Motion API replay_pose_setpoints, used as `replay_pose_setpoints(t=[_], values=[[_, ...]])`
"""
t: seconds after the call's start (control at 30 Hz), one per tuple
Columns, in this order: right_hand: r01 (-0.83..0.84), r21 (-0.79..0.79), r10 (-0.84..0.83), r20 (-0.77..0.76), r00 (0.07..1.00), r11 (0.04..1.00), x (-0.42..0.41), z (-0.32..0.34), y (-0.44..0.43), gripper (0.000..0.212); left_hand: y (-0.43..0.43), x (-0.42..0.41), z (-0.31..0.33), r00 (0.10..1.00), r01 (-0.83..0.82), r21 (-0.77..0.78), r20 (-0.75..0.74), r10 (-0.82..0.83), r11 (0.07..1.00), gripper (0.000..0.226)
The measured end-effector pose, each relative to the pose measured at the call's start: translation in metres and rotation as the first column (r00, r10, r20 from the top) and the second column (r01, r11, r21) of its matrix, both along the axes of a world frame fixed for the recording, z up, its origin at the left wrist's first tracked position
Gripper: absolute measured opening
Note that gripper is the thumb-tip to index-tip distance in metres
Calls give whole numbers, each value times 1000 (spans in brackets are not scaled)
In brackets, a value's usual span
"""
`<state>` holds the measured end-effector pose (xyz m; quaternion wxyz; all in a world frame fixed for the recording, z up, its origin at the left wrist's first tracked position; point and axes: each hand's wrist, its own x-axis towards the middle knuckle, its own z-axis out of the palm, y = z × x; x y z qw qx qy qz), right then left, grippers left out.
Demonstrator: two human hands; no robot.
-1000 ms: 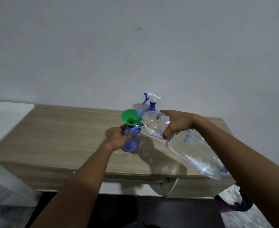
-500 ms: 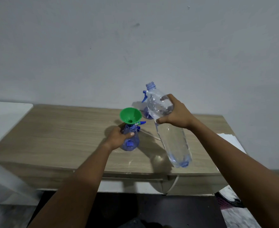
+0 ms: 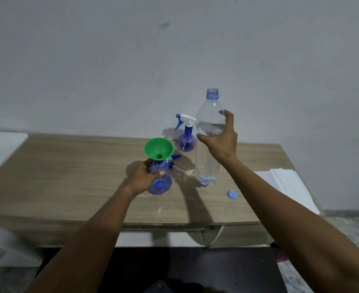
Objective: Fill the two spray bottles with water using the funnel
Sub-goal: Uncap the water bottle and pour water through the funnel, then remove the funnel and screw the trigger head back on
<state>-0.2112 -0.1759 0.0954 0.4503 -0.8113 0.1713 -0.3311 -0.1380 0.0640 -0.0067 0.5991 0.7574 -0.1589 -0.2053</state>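
A green funnel sits in the neck of a blue spray bottle on the wooden table. My left hand grips that bottle's upper body. My right hand holds a big clear water bottle upright, uncapped, its base on or just above the table to the right of the funnel. A second blue spray bottle with a white trigger head stands behind them near the wall. A loose sprayer part lies behind the funnel.
A blue cap lies on the table in front and to the right of the water bottle. White sheets rest at the table's right end. A white surface adjoins the table on the left. The wall stands close behind.
My right hand has swung the water bottle from tipped over the funnel to upright and lowered it to the table right of the funnel. My left hand has stayed on the spray bottle.
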Motion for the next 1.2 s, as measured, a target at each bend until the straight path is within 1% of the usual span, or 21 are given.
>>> replay_pose_setpoints(t=[0.13, 0.27, 0.5, 0.63, 0.9, 0.93, 0.97, 1.0, 1.03, 1.07, 1.1, 1.13, 1.17, 1.2], values=[[26, 31, -27, 36, 999, 999, 12, -9, -5, 92, 0, 1, -1, 1000, 4, -14, -14, -5, 1000, 43], [75, 50, -76, 16, 997, 996, 24, -19, -16, 97, 0, 3, -1, 1000, 19, -25, -22, -19, 1000, 51], [136, 120, -138, 6, 990, 983, 26, -33, -35, 99, -3, 10, -7, 1000, 9, -41, -4, -10, 999, 41], [110, 110, -110, 1, 994, 988, 18, -39, -42, 102, -1, 11, -9, 1000, 17, -79, 9, -16, 997, 45], [75, 118, -67, -74, 995, 990, 6, -52, -43, 105, -1, 9, -10, 998, 59, -102, 17, -57, 993, 40], [121, 122, -113, -68, 991, 985, 4, -55, -38, 104, -1, 9, -10, 998, 60, -101, 18, -58, 993, 40], [208, 119, -204, -46, 978, 971, 1, -60, -31, 100, 0, 9, -10, 998, 60, -100, 21, -58, 993, 41], [313, 113, -314, -6, 949, 943, -2, -64, -21, 91, 0, 9, -11, 998, 59, -98, 25, -57, 993, 41], [381, 109, -389, 54, 920, 918, -4, -68, -9, 79, 1, 9, -11, 998, 59, -100, 25, -57, 993, 42], [379, 116, -391, 102, 915, 918, -6, -72, 2, 65, 2, 9, -11, 998, 61, -98, 26, -59, 993, 43], [288, 141, -305, 116, 945, 947, -5, -74, 12, 54, 3, 9, -12, 997, 68, -96, 29, -65, 993, 44], [132, 179, -150, 88, 985, 975, -4, -74, 22, 47, 3, 9, -11, 997, 75, -89, 36, -72, 993, 44], [-43, 214, 38, 28, 999, 976, -2, -73, 30, 46, 3, 9, -12, 996, 81, -81, 44, -77, 993, 43], [-202, 247, 218, -38, 975, 948, -1, -70, 37, 52, 4, 9, -11, 995, 88, -69, 54, -85, 994, 42]])
